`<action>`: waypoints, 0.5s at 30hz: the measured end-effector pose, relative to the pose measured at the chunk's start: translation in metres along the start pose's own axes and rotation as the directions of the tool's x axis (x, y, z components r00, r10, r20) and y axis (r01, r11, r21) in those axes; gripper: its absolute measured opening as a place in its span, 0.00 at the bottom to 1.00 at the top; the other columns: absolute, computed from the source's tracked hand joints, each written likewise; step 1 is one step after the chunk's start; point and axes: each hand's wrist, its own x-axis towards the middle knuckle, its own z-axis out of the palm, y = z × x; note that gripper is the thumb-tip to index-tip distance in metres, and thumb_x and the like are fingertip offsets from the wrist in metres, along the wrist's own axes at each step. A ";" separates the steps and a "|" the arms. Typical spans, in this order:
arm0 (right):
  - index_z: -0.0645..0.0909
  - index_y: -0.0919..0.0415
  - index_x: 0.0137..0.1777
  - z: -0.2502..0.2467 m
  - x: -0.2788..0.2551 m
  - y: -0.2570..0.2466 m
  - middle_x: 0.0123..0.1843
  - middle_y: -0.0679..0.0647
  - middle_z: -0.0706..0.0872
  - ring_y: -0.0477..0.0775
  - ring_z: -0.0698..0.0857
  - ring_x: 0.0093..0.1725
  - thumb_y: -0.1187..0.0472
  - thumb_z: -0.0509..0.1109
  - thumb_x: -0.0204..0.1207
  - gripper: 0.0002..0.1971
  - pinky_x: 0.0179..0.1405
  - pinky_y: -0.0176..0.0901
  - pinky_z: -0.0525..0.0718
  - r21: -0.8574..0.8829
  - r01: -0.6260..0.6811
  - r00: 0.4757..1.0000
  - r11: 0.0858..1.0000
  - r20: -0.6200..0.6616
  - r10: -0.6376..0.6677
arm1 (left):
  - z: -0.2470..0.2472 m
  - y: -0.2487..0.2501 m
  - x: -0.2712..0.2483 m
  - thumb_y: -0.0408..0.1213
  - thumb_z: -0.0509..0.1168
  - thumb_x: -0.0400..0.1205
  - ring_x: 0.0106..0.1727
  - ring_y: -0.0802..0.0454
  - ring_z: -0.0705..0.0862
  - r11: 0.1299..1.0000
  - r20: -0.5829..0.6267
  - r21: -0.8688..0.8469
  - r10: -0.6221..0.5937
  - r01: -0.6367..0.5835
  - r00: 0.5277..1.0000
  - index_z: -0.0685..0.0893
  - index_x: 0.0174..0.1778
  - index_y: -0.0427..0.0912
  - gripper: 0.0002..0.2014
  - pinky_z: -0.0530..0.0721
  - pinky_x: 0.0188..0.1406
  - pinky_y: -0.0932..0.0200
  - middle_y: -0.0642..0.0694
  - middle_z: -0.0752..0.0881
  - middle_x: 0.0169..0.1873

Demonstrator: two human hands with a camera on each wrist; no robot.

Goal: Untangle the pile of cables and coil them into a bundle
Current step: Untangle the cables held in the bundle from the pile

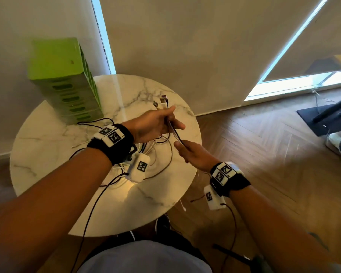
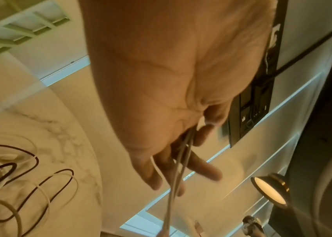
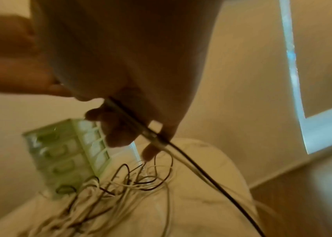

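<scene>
Above the round marble table (image 1: pixel 47 154), my left hand (image 1: pixel 165 121) pinches a bunch of black and white cables (image 1: pixel 172 131) between thumb and fingers. Their plug ends (image 1: pixel 163 100) stick up past the thumb. The bunch runs down and right to my right hand (image 1: pixel 183 148), which pinches it a little lower. Between my left fingers (image 2: pixel 201 168) in the left wrist view pass the thin cables (image 2: pixel 178 168). The right wrist view has the cables (image 3: pixel 181 154) leaving my right fingers (image 3: pixel 118 134). A loose tangle of cables (image 1: pixel 159 154) lies on the table under my left wrist.
A green drawer unit (image 1: pixel 65 79) stands at the table's back left, with a black cable (image 1: pixel 95 122) looping at its foot. Blinds and a wall are behind the table. Wood floor (image 1: pixel 264 154) lies to the right, with a black stand base (image 1: pixel 323 119) on it.
</scene>
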 end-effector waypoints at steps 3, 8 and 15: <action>0.79 0.61 0.47 0.011 0.003 -0.014 0.38 0.58 0.79 0.53 0.80 0.39 0.43 0.53 0.90 0.24 0.47 0.44 0.81 0.395 -0.011 0.983 0.919 0.172 -0.062 | -0.011 0.002 -0.003 0.49 0.55 0.91 0.49 0.39 0.87 0.978 -0.065 -0.203 0.043 -0.055 0.997 0.72 0.37 0.44 0.19 0.75 0.74 0.38 0.47 0.76 0.32; 0.84 0.58 0.45 0.019 0.026 -0.022 0.38 0.59 0.88 0.58 0.86 0.43 0.33 0.46 0.87 0.34 0.61 0.58 0.82 0.307 -0.127 0.956 0.943 0.291 0.034 | -0.031 0.003 -0.020 0.41 0.64 0.84 0.34 0.55 0.70 0.948 -0.129 -0.225 0.199 -0.224 0.972 0.69 0.40 0.50 0.10 0.80 0.50 0.53 0.53 0.70 0.31; 0.81 0.54 0.61 0.036 0.047 -0.031 0.52 0.67 0.89 0.72 0.87 0.54 0.31 0.40 0.85 0.35 0.52 0.59 0.83 -0.336 -0.089 0.992 0.938 -0.118 0.051 | -0.072 0.011 -0.043 0.25 0.62 0.80 0.30 0.55 0.70 0.861 -0.417 -0.231 0.334 -0.454 0.845 0.65 0.41 0.50 0.15 0.79 0.39 0.58 0.52 0.71 0.31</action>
